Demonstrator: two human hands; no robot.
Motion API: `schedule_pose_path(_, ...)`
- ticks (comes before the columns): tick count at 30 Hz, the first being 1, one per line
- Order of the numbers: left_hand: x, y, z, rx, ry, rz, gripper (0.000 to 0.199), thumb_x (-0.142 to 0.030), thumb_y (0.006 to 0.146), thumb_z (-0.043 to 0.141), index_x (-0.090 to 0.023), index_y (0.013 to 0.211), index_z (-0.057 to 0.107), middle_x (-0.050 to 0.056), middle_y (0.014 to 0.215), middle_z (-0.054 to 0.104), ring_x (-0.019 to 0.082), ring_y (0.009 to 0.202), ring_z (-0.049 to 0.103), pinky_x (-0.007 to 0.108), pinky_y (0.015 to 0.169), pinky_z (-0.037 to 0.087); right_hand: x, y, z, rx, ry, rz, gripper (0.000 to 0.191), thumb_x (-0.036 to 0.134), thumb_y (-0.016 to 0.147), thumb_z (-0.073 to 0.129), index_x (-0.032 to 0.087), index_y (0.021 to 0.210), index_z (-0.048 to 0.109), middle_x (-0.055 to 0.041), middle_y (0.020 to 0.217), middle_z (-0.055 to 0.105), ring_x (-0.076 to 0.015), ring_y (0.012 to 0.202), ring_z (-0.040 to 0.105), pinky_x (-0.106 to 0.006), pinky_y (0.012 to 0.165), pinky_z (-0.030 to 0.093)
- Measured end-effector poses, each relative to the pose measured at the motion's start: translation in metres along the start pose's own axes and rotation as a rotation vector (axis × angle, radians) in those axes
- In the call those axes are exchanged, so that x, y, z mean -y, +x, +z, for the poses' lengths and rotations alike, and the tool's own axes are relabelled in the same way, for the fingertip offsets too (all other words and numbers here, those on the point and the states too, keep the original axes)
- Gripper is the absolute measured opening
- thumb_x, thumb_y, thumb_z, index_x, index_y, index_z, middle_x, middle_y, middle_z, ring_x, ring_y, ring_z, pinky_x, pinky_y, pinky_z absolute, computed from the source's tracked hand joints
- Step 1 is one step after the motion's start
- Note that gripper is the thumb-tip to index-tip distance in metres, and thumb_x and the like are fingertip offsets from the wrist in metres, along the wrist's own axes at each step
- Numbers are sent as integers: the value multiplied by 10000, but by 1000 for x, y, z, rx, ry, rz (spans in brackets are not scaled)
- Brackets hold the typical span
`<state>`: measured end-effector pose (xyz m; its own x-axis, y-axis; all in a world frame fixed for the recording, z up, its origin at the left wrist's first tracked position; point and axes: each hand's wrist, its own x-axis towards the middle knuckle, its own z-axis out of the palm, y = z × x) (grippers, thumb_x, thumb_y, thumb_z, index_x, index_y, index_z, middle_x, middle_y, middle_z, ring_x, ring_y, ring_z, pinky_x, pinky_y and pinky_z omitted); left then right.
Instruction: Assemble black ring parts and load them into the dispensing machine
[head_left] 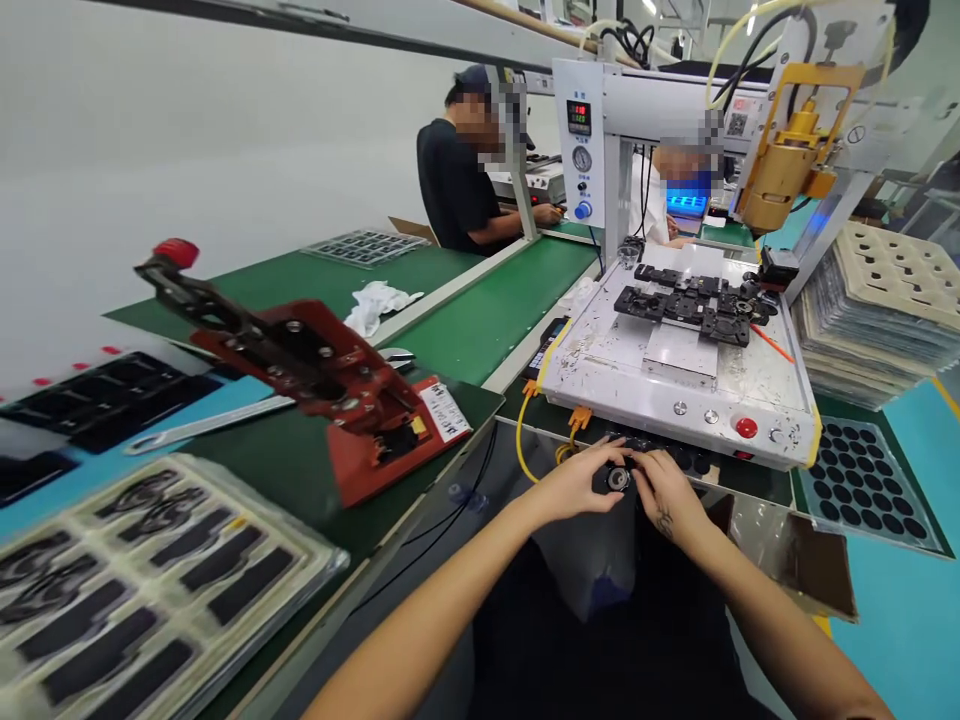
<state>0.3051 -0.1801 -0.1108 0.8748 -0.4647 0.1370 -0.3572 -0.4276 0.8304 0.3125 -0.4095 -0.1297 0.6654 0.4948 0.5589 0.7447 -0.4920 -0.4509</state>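
Both of my hands meet at the front edge of the white machine (622, 385). Between them is a small round black part (618, 479) with a pale ring in its middle. My left hand (579, 482) has its thumb and fingers around the part's left side. My right hand (667, 492) touches its right side with bent fingers. Several dark round pieces lie along the edge just behind my fingers. On the machine's plate sits a black fixture (694, 303), with an orange stick (772, 343) at its right.
A red toggle press (360, 410) stands left, beyond a tray of black parts (172, 570). A wrench (210, 425) lies near it. At right are stacked trays (877, 310) and a sheet of black discs (870, 480). Two people sit beyond the conveyor (495, 300).
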Motion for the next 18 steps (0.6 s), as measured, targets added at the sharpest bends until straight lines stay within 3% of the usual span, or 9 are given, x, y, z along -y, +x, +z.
schedule_pose_path(3,5,7,-2,17,-5,-16,354,-198,788,797,-213,1116,665,190,1606,590,337,1606,417,530,1331,305,-13,2,17,25,-45,34,354,175,1085,506,237,1402,652,-134,1081,695,-335,1035,686,-511,898,634)
schedule_pose_path(7,8,9,-6,57,-27,-7,379,-209,801,795,-217,1164,684,172,1592,611,319,1608,415,518,1349,264,-22,-4,22,56,-112,38,354,200,1087,518,190,1398,687,-168,1066,679,-358,1006,652,-528,866,620)
schedule_pose_path(18,15,15,-12,99,-61,-15,362,-212,791,813,-237,1139,718,144,1542,663,319,1571,477,515,1350,241,-51,-21,34,100,-59,-104,340,212,1123,479,232,1233,801,-141,968,782,-264,830,697,-426,747,601)
